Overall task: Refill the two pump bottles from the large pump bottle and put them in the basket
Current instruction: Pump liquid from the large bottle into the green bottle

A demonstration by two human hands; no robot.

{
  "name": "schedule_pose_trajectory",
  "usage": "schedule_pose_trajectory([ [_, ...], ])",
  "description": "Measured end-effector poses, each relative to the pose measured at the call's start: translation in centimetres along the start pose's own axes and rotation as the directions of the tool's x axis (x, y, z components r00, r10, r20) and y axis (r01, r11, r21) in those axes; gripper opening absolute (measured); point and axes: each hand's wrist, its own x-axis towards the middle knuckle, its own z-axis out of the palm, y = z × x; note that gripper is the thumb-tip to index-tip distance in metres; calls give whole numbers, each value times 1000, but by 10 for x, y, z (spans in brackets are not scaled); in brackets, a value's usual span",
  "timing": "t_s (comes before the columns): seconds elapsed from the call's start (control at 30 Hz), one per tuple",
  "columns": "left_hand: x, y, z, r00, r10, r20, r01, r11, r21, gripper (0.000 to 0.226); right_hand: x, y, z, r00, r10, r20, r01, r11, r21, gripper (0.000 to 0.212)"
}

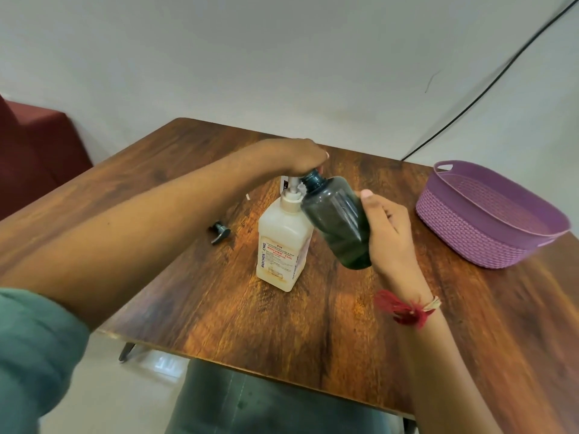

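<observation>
Large cream-white square plastic pump bottle with a red-printed label [283, 249]: position?
— Upright, mid-surface on the dark wood-grain table [219, 308]. Left hand [300, 156] lies on top of its pump. The fingers are hidden beneath the hand, so I cannot tell whether it grips or presses flat.

Receiving bottle?
— Dark teal translucent round plastic bottle [338, 220], no pump fitted, held off the table and tilted. Its open neck sits against the large bottle's spout, just under the left hand. Right hand [388, 236] grips its lower body, fingers curled round, thumb along the side.

Loose parts?
— Dark plastic pump head [220, 232] lies on the table left of the large bottle, apart from it.

Basket?
— Purple woven-pattern plastic basket [488, 214] stands at the table's right side, well apart from both bottles.
</observation>
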Motion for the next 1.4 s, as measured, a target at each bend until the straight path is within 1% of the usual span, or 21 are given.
schedule_pose_trajectory([
  [0.13, 0, -4, 7, 1000, 8, 14, -7, 1000, -11, 34, -2, 4, 2, 1000, 11, 2, -11, 1000, -3, 40],
  [0.27, -3, -4, 6, 1000, 22, -4, -21, 998, 64, 34, -5, 7, 5, 999, 41, -6, -41, 999, 13, 41],
  [0.37, -1, -2, 0, 1000, 13, -12, -12, 998, 68, 30, 0, 4, 3, 1000, 15, -3, -15, 1000, 3, 40],
  [0.47, 2, -4, 0, 999, 24, -36, -20, 996, 84, 31, 2, 4, 2, 1000, -7, 3, 7, 1000, -1, 38],
  [0.6, 3, -9, 10, 995, -10, -100, 4, 998, -55, 33, -1, 11, 3, 1000, 9, 7, -9, 1000, 0, 38],
  [0.7, 0, -5, 11, 997, -22, -70, 17, 998, -65, 34, -4, 12, 3, 1000, 28, 10, -28, 1000, 9, 39],
  [0.8, -2, -3, 5, 998, -5, -61, 2, 999, -53, 33, 1, 7, 1, 1000, 0, 21, 0, 1000, 0, 38],
  [0.9, -2, -2, 4, 997, -27, -71, 22, 997, -75, 31, 6, 4, -1, 999, -22, 27, 22, 999, -25, 38],
  [0.97, -1, -4, 7, 999, -27, -42, 25, 998, -57, 30, 4, 6, -1, 999, -23, 36, 24, 999, -25, 36],
  [1.03, -3, -3, 8, 1000, 3, -28, -3, 1000, -5, 31, 1, 8, 0, 999, -13, 31, 13, 1000, 7, 36],
  [1.13, -3, -1, 5, 1000, -10, 26, 10, 1000, 3, 34, -1, 9, 2, 1000, 4, 21, -4, 1000, 29, 37],
  [1.23, 0, 1, 1, 999, -26, 26, 26, 1000, -17, 32, 2, 6, 2, 1000, 7, 18, -7, 999, 47, 37],
  [1.33, -1, -2, 3, 999, -40, 14, 41, 999, -26, 32, 4, 7, 1, 1000, -8, 21, 8, 1000, 11, 37],
  [1.4, -2, -7, 7, 999, -48, -11, 47, 996, -77, 34, 2, 9, 1, 999, -14, 38, 13, 1000, 7, 36],
])
